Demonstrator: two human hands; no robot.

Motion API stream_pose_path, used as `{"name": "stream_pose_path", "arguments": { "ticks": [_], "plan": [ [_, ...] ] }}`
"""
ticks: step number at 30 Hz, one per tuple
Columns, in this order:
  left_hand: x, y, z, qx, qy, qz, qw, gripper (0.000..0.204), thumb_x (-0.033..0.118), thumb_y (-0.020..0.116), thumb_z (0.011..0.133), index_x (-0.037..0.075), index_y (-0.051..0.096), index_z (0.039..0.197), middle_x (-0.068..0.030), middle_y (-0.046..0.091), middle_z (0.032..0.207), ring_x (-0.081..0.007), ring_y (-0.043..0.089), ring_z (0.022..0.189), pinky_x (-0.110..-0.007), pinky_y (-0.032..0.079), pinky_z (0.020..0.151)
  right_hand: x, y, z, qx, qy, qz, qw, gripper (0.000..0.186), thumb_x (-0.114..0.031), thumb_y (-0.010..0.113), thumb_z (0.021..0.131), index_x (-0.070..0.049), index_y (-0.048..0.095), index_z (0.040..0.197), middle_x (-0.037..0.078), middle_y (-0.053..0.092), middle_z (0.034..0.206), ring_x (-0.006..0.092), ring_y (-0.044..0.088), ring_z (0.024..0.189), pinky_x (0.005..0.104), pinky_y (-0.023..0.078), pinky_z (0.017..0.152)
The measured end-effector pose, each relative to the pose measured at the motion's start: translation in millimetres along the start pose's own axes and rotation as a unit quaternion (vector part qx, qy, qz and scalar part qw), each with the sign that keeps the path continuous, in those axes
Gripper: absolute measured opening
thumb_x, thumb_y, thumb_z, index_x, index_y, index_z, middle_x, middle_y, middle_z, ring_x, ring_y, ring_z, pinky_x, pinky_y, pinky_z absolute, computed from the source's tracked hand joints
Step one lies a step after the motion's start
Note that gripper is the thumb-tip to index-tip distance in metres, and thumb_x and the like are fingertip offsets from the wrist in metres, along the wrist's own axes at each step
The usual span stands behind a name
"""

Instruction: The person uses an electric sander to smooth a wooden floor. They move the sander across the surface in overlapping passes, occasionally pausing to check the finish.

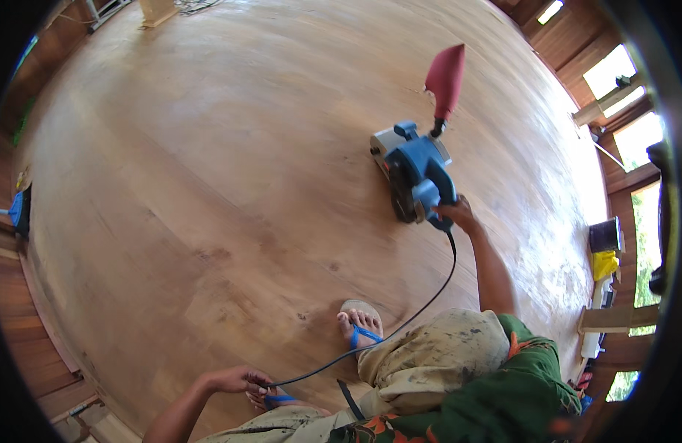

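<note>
A blue belt sander point(418, 166) rests on the wooden floor, ahead and to the right of me. My right hand point(459, 213) is closed round its rear handle. From its far side rises a red dust bag point(446, 77). A black power cord point(422, 310) leaves the rear of the sander and curves down past my foot to the lower left. There my left hand point(241, 379) has its fingers closed on the cord, low beside my other foot.
Brown floorboards point(230, 162) with dusty, darker patches spread all around. My sandalled foot point(361, 325) stands near the cord. A blue broom point(18, 210) is by the left wall. Along the right wall are a dark bucket point(605, 235) and a yellow bag point(604, 264). A wooden post point(158, 11) stands far left.
</note>
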State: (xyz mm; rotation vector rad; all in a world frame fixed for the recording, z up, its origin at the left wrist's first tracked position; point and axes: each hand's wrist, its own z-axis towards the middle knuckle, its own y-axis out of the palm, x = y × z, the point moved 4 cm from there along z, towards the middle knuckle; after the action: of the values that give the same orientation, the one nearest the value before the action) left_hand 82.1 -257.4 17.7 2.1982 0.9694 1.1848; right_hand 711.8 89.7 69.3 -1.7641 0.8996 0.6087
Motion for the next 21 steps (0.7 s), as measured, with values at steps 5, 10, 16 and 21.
{"name": "stream_pose_path", "arguments": {
  "ticks": [5,10,16,21],
  "plan": [
    [-17,51,5,0.063,0.040,0.045,0.996,0.033,0.010,0.063,0.104,0.001,0.066,0.136,-0.0032,0.073,0.117,-0.0129,0.064,0.109,-0.031,0.050,0.100,-9,5,17,-0.025,-0.044,0.053,0.997,0.020,-0.024,0.083,0.081,-0.008,0.071,0.079,0.003,0.067,0.068,0.0134,0.064,0.063,0.0315,0.047,0.062],
    [-52,133,15,0.169,0.004,-0.070,0.983,0.031,0.007,0.067,0.101,-0.001,0.069,0.131,-0.0048,0.074,0.110,-0.0141,0.066,0.104,-0.031,0.052,0.098,-12,15,44,-0.019,-0.071,0.048,0.996,0.021,-0.024,0.082,0.084,-0.008,0.070,0.077,0.003,0.066,0.066,0.0132,0.062,0.060,0.0307,0.046,0.061],
    [-120,271,139,0.352,0.007,-0.175,0.919,0.026,0.009,0.070,0.099,0.000,0.072,0.123,-0.0038,0.074,0.103,-0.0145,0.068,0.099,-0.032,0.053,0.097,-30,37,57,-0.099,-0.179,0.138,0.969,0.024,-0.024,0.078,0.086,-0.009,0.066,0.073,0.002,0.062,0.064,0.0128,0.058,0.058,0.0311,0.046,0.060],
    [-155,345,193,0.492,0.035,-0.261,0.830,0.017,0.009,0.069,0.099,-0.001,0.071,0.113,-0.0054,0.073,0.100,-0.0163,0.069,0.097,-0.033,0.054,0.093,-36,45,66,-0.111,-0.201,0.181,0.956,0.027,-0.025,0.077,0.087,-0.009,0.062,0.072,0.002,0.060,0.063,0.0130,0.058,0.057,0.0321,0.046,0.057]
  ]
}}
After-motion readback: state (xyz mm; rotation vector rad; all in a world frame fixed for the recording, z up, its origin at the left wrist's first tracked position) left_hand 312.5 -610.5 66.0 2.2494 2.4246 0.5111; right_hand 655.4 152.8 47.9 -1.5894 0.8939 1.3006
